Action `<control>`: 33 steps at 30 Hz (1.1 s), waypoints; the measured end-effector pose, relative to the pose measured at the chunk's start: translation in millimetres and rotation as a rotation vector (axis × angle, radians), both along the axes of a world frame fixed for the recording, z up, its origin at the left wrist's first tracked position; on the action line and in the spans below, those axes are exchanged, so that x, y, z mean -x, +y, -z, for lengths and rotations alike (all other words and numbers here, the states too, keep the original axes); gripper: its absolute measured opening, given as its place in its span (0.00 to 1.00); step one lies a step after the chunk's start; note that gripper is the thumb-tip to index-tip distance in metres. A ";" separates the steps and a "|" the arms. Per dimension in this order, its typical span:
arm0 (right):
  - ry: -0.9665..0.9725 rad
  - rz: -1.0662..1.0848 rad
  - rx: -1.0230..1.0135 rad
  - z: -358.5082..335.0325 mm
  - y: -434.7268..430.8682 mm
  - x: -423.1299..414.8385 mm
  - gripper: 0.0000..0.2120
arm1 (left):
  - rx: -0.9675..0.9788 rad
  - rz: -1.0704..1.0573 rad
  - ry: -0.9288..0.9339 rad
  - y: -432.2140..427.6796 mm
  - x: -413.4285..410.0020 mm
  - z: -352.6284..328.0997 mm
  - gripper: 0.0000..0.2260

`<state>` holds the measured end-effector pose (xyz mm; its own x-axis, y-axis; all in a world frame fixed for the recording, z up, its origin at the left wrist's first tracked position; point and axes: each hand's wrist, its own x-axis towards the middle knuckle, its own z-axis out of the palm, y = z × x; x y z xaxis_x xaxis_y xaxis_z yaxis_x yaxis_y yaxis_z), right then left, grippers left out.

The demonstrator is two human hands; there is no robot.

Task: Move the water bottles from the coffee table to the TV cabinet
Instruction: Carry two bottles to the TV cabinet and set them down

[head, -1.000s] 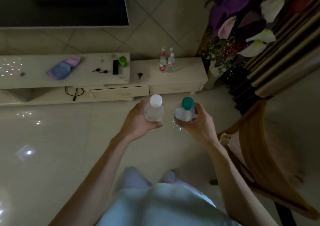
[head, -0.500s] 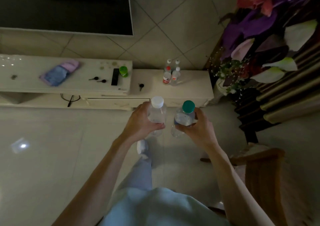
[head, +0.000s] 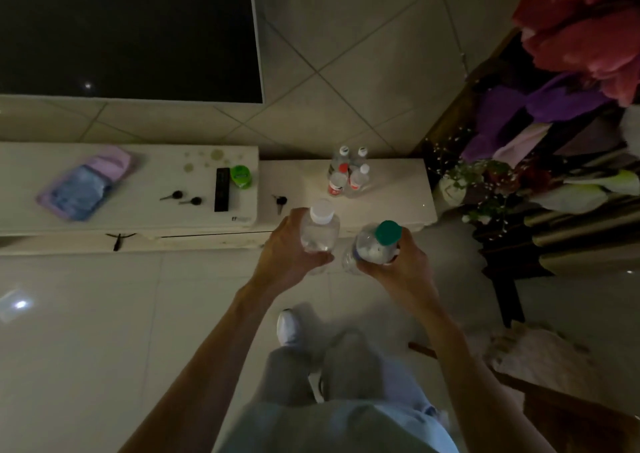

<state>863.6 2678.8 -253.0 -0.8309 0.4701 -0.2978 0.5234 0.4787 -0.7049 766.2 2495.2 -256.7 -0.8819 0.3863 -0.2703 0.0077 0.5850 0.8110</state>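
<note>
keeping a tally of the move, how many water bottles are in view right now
6. One white-capped bottle in the left hand, one green-capped bottle in the right hand, and four clustered upright on the TV cabinet. The cluster could hide more.

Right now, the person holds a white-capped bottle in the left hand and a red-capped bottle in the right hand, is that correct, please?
Not quite: in the head view the right hand holds a green-capped bottle, not a red-capped one. The left hand does hold the white-capped bottle.
</note>
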 end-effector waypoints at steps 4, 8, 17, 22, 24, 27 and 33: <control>-0.039 -0.013 -0.001 25.0 5.4 31.7 0.35 | 0.016 -0.009 -0.024 11.6 23.4 24.8 0.35; -0.077 -0.033 0.003 60.9 21.9 57.7 0.35 | 0.029 -0.008 -0.085 32.8 42.3 58.1 0.36; -0.125 -0.031 0.026 210.0 83.1 113.9 0.34 | 0.115 -0.032 -0.144 101.4 89.0 198.6 0.33; -0.138 -0.017 0.004 308.2 126.8 154.3 0.33 | 0.150 -0.110 -0.137 153.7 126.1 294.2 0.33; -0.136 -0.017 0.006 341.4 143.3 167.5 0.33 | 0.163 -0.130 -0.129 173.7 137.0 326.6 0.34; -0.108 -0.012 0.007 377.0 163.5 185.1 0.33 | 0.172 -0.143 -0.104 200.7 148.9 365.3 0.34; -0.019 0.067 -0.037 434.4 187.9 211.8 0.35 | 0.176 -0.205 -0.062 243.2 168.9 419.3 0.31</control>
<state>651.8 2866.7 -687.4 -0.7918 0.5351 -0.2944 0.5679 0.4676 -0.6774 597.3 2738.4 -676.1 -0.9165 0.1436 -0.3734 -0.1722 0.7008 0.6922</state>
